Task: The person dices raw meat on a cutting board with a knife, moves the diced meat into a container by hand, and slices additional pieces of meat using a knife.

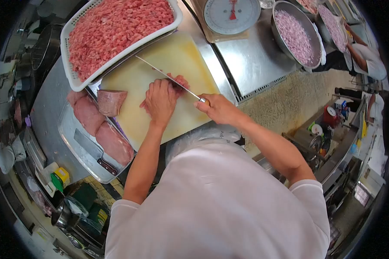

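Note:
My left hand [161, 100] presses down on raw meat on the cutting board [183, 52], its fingers bunched over the piece. Small cut bits of meat [180, 81] lie just beyond those fingertips. My right hand [220, 108] grips the handle of a long knife [169, 77], whose thin blade slants up and left across the board, close beside my left fingers. A thick block of meat [111, 102] rests at the board's left edge. Part of the meat under my left hand is hidden.
A white basket [179, 17] heaped with diced meat stands at the board's far left. Left of the board, a metal tray [69, 129] holds meat slabs [112, 142] and a cleaver [87, 142]. Beyond are a dial scale [220, 19] and a bowl of chopped pinkish pieces [294, 36]. Other people work at right.

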{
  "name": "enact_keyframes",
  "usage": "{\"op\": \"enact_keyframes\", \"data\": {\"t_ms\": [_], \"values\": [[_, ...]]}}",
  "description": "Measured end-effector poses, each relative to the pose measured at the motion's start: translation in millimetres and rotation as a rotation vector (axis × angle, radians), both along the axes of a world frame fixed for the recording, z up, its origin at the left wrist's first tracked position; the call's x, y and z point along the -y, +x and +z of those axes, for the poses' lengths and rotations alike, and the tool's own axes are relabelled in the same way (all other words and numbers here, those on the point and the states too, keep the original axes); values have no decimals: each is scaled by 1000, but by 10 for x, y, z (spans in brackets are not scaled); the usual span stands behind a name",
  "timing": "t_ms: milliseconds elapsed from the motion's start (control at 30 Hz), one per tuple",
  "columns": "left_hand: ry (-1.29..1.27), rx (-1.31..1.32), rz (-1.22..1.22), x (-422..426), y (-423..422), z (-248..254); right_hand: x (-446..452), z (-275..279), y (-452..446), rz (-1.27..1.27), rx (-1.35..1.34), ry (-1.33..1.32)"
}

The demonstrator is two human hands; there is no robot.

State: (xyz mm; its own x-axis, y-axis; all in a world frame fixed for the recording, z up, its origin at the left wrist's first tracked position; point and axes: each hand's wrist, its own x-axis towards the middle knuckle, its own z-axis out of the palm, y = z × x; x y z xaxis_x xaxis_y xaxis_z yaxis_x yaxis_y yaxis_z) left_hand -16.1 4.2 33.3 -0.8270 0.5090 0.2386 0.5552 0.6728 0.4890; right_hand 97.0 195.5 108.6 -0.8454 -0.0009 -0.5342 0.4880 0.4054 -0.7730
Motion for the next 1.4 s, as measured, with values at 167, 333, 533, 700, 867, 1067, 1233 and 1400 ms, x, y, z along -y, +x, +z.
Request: {"op": "enact_keyframes", "data": {"t_ms": [167, 333, 533, 700, 867, 1067, 1233, 1400], "values": [[22, 34, 11, -16, 15, 38, -53, 695, 103, -1, 294, -39], [42, 61, 12, 56, -8, -25, 132, 34, -14, -10, 98, -60], [-34, 8, 72, 125, 81, -89, 6, 500, 182, -12, 146, 21], [-77, -22, 58, 110, 70, -98, 68, 115, 253, 20, -31, -2], [-105, -11, 73, 126, 93, -91, 168, 29, 6, -13, 70, -26], [-50, -32, 66, 117, 69, -111, 118, 530, 237, -12, 133, -49], [-65, 39, 80, 113, -18, -137, 263, 9, -85, -54, 115, -132], [7, 21, 26, 340, 210, -3, 334, -117, 63, -95, 7, -52]]}}
